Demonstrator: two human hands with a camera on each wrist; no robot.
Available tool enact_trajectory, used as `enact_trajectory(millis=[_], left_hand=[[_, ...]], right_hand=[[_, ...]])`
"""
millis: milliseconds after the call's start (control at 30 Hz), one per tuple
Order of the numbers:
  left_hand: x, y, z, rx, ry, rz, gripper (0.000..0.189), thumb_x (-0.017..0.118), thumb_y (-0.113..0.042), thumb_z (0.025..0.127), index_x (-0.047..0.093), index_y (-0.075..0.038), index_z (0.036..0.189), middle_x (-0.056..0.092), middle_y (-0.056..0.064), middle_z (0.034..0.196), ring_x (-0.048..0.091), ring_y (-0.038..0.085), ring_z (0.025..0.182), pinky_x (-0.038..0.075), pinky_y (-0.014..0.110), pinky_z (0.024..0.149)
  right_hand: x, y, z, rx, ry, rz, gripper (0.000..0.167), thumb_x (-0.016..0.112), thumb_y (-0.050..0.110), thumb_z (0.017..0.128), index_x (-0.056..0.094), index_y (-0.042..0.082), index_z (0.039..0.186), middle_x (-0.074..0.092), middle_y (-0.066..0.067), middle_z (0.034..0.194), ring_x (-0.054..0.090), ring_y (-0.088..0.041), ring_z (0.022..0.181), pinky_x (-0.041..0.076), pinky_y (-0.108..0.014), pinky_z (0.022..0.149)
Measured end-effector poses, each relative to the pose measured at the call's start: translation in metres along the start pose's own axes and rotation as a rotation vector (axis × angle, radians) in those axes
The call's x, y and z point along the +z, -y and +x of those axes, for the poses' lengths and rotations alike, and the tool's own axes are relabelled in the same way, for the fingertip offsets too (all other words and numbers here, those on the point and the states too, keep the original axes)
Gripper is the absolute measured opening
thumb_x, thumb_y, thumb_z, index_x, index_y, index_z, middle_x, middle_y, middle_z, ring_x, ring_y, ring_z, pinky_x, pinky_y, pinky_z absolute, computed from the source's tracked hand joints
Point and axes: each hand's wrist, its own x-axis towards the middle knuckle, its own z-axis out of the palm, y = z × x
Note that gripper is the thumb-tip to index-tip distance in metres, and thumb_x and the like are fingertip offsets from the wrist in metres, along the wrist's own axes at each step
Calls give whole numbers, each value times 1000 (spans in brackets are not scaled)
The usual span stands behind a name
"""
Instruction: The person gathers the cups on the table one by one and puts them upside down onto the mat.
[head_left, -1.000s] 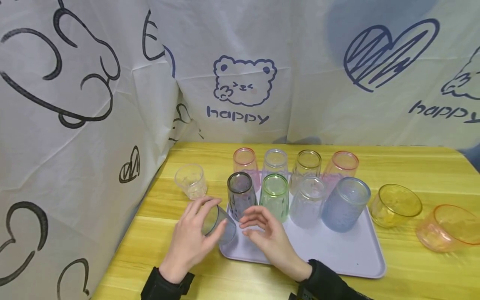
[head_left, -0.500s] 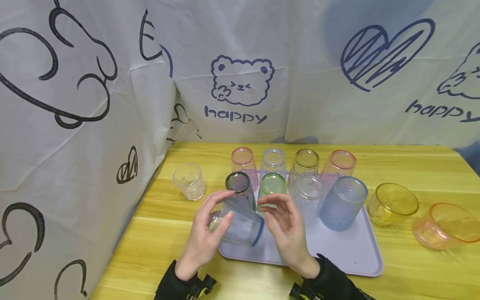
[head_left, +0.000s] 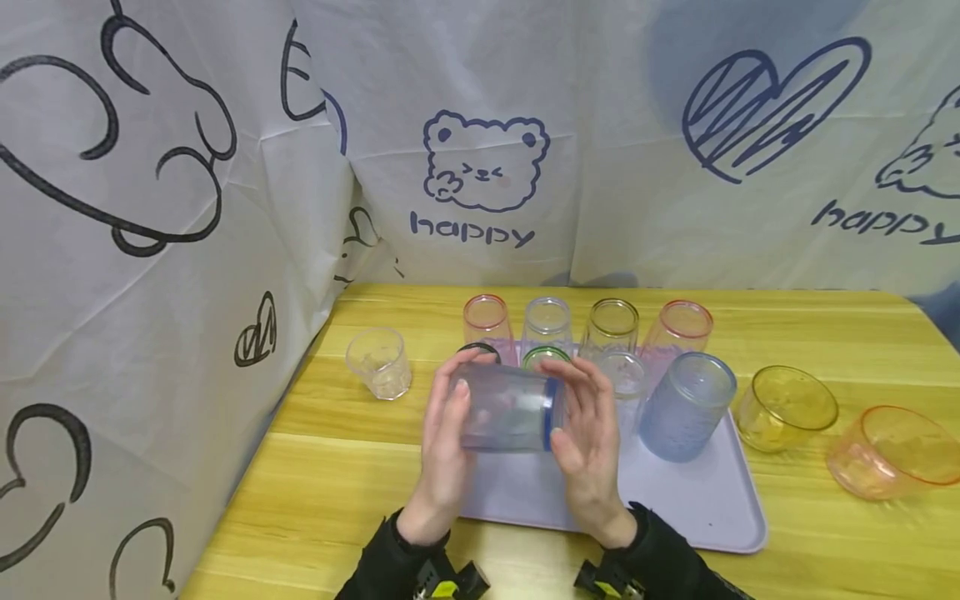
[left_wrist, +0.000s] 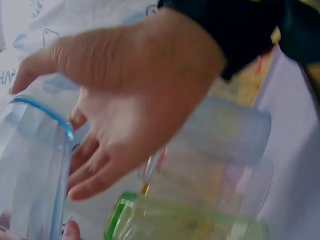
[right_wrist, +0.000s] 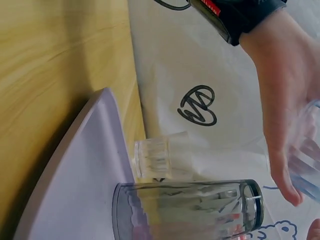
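A bluish clear drinking glass [head_left: 501, 410] lies sideways in the air above the tray, its dark blue ringed end toward the right. My left hand [head_left: 444, 442] holds the plain end, thumb in front and fingers behind. At the blue end, my right hand [head_left: 594, 446] grips with its thumb on the near side and fingers on the far side. The left wrist view shows that same glass [left_wrist: 30, 170], its blue edge between the thumb and fingers of the right hand [left_wrist: 135, 95]. Behind it, a dark grey glass [right_wrist: 185, 210] and a green glass [left_wrist: 190, 220] are partly hidden.
Several upside-down glasses stand in two rows on the lilac tray [head_left: 697, 508], a blue glass [head_left: 686, 408] at the front right. A small clear glass [head_left: 381, 367] sits left of it. A yellow glass [head_left: 787, 417] and an orange glass [head_left: 892, 458] stand right.
My left hand has lifted the bluish glass up and rightward from the tray's left corner, tipping it sideways. My right hand has come round its blue end.
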Motion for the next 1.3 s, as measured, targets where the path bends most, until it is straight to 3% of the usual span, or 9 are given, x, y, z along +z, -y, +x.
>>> enact_trajectory(millis=[100,200,333,533,700,867,1100,1200,1300], left_hand=[[8,1,3,-51,14,-138,35,28,-26,108,40,-17,140,50,-2,139,56,10,118,52,23,94],[13,2,5,-92,34,-222,33,25,-31,109,36,-22,139,49,-4,138,58,9,114,53,22,90],[19,5,6,-117,83,-246,35,21,-36,110,32,-23,141,49,-3,138,58,8,115,54,23,91],[22,9,8,-134,99,-237,41,22,-40,110,27,-19,145,51,-5,136,58,7,117,54,23,93],[22,10,8,-129,90,-199,41,21,-37,110,28,-16,146,51,-5,136,59,7,116,53,23,93],[21,12,9,-93,76,-134,42,22,-32,110,30,-10,145,48,4,142,57,10,121,53,23,95],[14,10,10,-32,29,-31,42,27,-23,106,34,-5,143,47,7,140,47,17,132,42,26,108],[7,9,10,14,12,44,43,28,-21,105,35,-3,143,48,8,141,47,19,133,40,28,111],[-3,11,9,102,10,137,42,29,-17,106,36,4,142,48,18,142,49,20,135,38,27,116]], right_hand=[[1,0,3,-13,-11,-43,67,63,25,96,32,-2,148,55,-11,143,49,-21,136,26,-35,123],[1,1,3,19,-14,-37,73,70,29,94,32,0,149,55,-11,144,50,-19,135,34,-32,118],[3,3,3,84,-22,16,75,74,17,90,31,2,149,52,-9,144,51,-17,132,46,-26,109],[4,3,4,147,-58,65,70,74,1,85,37,6,144,56,-3,139,54,-16,128,50,-27,105],[2,2,3,141,-60,68,68,72,-3,83,38,1,141,58,-4,138,56,-17,127,51,-29,105],[1,2,3,129,-50,61,67,72,-4,83,38,-1,140,58,-7,139,56,-19,129,50,-30,108],[0,3,2,90,-23,42,65,71,-4,82,39,-5,139,58,-13,140,55,-21,131,48,-32,110],[-1,3,1,88,-10,24,65,70,-4,83,38,-5,139,59,-12,140,55,-21,131,49,-33,109],[-3,4,-1,99,5,7,66,70,-4,82,38,-5,140,59,-10,140,57,-20,130,51,-33,106]])
